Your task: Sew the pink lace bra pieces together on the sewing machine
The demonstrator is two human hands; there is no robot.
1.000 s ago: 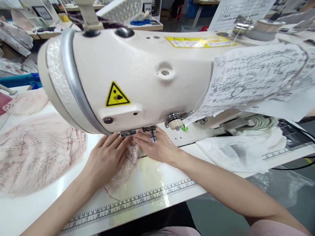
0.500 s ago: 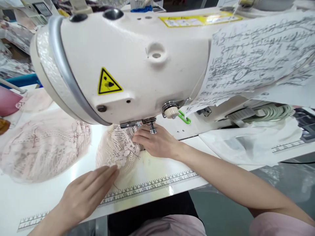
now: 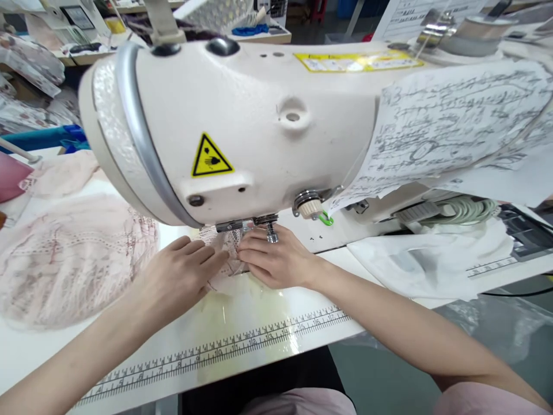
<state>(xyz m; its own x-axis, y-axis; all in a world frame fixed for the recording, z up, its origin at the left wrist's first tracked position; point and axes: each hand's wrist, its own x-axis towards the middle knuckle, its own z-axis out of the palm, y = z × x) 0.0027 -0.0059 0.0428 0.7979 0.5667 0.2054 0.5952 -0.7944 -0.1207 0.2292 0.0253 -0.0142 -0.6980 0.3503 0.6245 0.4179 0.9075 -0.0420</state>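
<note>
1. Reading the clock from the middle of the view, a pink rounded object (image 3: pixel 12 177) is showing at nine o'clock, cut off by the edge.
2. Between eight and nine o'clock, a pale pink lace piece (image 3: pixel 78 262) is lying spread on the white table (image 3: pixel 168 363), its red-brown stitching showing.
3. At eight o'clock, the left hand (image 3: pixel 179 279) is resting back-up, fingers bent and close together, their tips reaching the worked lace. Its thumb is hiding underneath, so whether it is pinching the cloth I cannot tell.
4. At seven o'clock, a printed ruler strip (image 3: pixel 216 353) is running along the table's near edge.
5. Near eight o'clock, closer in, the worked lace (image 3: pixel 228 243) is lying between the two hands, partly passing below the sewing machine head (image 3: pixel 259 115), which is filling the space from ten to one o'clock.
6. At six o'clock, the right hand (image 3: pixel 279 256) is lying palm-down, fingers half curled, touching the lace; whether it is gripping or only pressing I cannot tell.
7. Just past three o'clock, a green hooked item (image 3: pixel 327 219) is peeking out.
8. Toward four o'clock, white cloth (image 3: pixel 432 262) is lying crumpled.
9. Between two and three o'clock, handwritten paper (image 3: pixel 453 127) is covering the machine arm.
10. At three o'clock, a pale green coil (image 3: pixel 470 210) is sitting behind the cloth.
</note>
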